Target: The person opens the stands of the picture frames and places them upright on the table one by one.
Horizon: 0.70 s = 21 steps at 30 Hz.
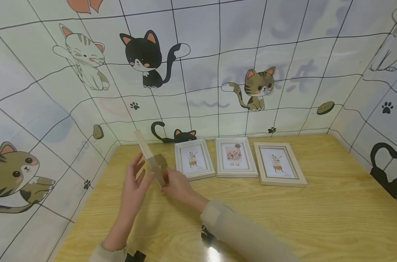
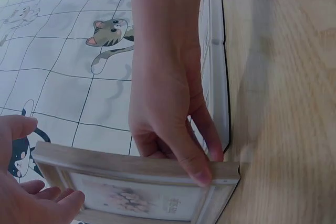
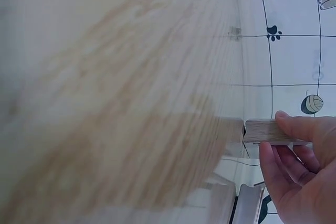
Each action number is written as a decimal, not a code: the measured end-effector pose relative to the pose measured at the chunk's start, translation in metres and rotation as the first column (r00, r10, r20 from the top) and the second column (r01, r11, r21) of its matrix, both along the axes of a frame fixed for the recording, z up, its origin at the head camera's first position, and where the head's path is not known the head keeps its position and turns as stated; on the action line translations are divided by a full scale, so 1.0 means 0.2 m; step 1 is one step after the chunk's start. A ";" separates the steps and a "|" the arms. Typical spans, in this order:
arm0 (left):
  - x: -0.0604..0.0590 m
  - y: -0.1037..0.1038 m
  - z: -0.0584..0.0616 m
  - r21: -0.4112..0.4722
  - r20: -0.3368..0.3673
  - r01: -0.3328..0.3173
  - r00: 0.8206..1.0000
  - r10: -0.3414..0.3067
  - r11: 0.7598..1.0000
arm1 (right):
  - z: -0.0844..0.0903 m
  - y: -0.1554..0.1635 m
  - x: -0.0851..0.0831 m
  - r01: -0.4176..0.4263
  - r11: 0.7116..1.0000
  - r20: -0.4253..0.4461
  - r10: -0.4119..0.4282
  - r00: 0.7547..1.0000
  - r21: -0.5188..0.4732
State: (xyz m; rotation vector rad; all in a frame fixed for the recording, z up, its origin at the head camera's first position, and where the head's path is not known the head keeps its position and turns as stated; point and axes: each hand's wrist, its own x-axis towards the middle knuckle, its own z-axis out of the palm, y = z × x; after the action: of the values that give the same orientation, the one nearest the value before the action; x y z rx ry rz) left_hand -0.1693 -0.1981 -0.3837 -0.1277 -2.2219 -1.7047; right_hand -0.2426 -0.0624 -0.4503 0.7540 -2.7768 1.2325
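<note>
A light wooden picture frame (image 1: 146, 150) stands on edge above the left part of the table, seen nearly side-on in the head view. A pink flower picture shows inside this picture frame (image 2: 105, 158) in the left wrist view. My right hand (image 1: 178, 187) grips it by its near end, thumb on one face and fingers on the other; the right wrist view shows the same pinch on the frame's edge (image 3: 261, 131). On the frame's left side is my left hand (image 1: 134, 189), fingers spread and loosely bent. Whether it touches the frame I cannot tell.
Three more picture frames lie in a row near the wall: a whitish one with a plant picture (image 1: 178, 160), a whitish one with flowers (image 1: 219, 158), and a beige one (image 1: 293, 160). Cat-patterned walls (image 1: 201, 72) enclose the wood-grain table (image 1: 332, 218).
</note>
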 end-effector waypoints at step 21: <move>-0.03 0.05 -0.06 -0.059 -0.052 -0.123 0.991 0.120 0.991 | -0.02 -0.05 -0.01 0.012 1.000 -0.009 -0.012 1.000 -0.004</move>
State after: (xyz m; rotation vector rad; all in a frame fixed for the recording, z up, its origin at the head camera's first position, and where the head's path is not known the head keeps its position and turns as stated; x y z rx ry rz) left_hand -0.1757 -0.1874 -0.3961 -0.0468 -2.2004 -1.5538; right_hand -0.2455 -0.0716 -0.4543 0.7394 -2.7666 1.2285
